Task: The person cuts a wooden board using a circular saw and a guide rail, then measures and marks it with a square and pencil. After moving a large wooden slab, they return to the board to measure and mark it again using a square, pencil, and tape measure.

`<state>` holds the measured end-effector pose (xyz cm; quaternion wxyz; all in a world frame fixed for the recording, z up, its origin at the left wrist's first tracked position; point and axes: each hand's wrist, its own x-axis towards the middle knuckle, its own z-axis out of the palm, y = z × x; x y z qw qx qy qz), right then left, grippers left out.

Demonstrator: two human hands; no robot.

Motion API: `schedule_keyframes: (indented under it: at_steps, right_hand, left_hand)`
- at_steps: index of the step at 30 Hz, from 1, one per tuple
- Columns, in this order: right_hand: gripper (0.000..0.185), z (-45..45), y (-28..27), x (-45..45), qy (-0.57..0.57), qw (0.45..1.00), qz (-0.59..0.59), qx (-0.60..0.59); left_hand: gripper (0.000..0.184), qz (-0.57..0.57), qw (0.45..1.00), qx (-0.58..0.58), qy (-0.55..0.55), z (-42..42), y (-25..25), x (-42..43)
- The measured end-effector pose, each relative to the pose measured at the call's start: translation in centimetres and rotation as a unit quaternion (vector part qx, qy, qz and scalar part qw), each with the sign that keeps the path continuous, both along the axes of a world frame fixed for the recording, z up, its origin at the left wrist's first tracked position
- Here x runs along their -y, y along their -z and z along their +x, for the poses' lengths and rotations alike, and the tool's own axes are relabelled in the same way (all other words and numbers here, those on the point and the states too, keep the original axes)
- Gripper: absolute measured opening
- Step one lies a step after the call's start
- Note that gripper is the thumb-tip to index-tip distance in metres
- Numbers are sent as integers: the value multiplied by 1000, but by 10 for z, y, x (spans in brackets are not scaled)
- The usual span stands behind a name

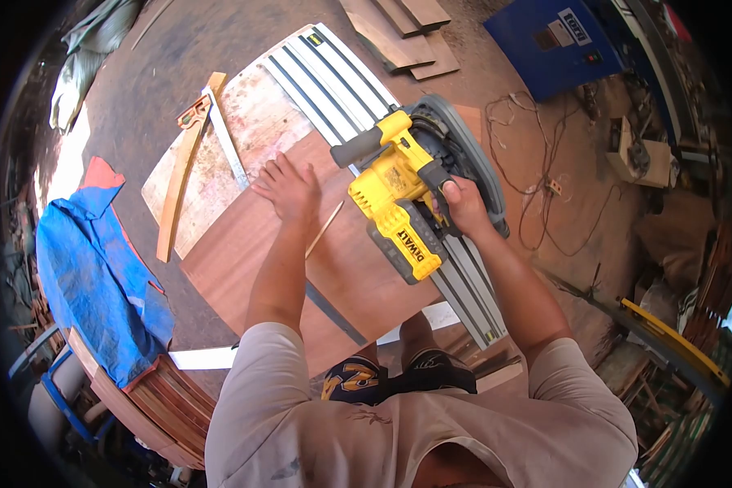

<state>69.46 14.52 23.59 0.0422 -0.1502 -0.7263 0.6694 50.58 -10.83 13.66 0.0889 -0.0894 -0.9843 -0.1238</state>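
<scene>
A yellow and black track saw (pixel 394 183) sits on a silver guide rail (pixel 337 85) that runs diagonally over a reddish-brown wooden panel (pixel 244 244). My right hand (pixel 466 207) is wrapped round the saw's rear handle. To the left of the saw, my left hand (pixel 289 189) lies flat on the panel near its upper edge, fingers spread, holding nothing. A pencil-like stick (pixel 324 230) and a dark metal strip (pixel 333 311) rest on the panel. Just beyond my left hand are a combination square (pixel 224 134) and a wooden strip (pixel 183 183).
A blue tarp (pixel 106 268) lies over stacked boards (pixel 167 407) at the left. Wood pieces (pixel 398 41) and a blue machine (pixel 553 45) stand beyond. Cables (pixel 537 171) trail over the floor at the right, near a cardboard box (pixel 642 159).
</scene>
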Motion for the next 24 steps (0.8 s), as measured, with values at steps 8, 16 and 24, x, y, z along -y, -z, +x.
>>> schedule_keyframes:
  at_steps: [8, 16, 24]
  right_hand:
    - [63, 2, -1, 3, 13, 1000, 13, 2]
    - [63, 3, -4, 5, 19, 1000, 21, -9]
    - [67, 3, -5, 7, 21, 999, 14, -26]
  left_hand:
    - [67, 0, 1000, -25, 11, 25, 2, 2]
    - [67, 19, 1000, -15, 2, 46, 0, -1]
    - [70, 25, 1000, 0, -1, 72, 0, -3]
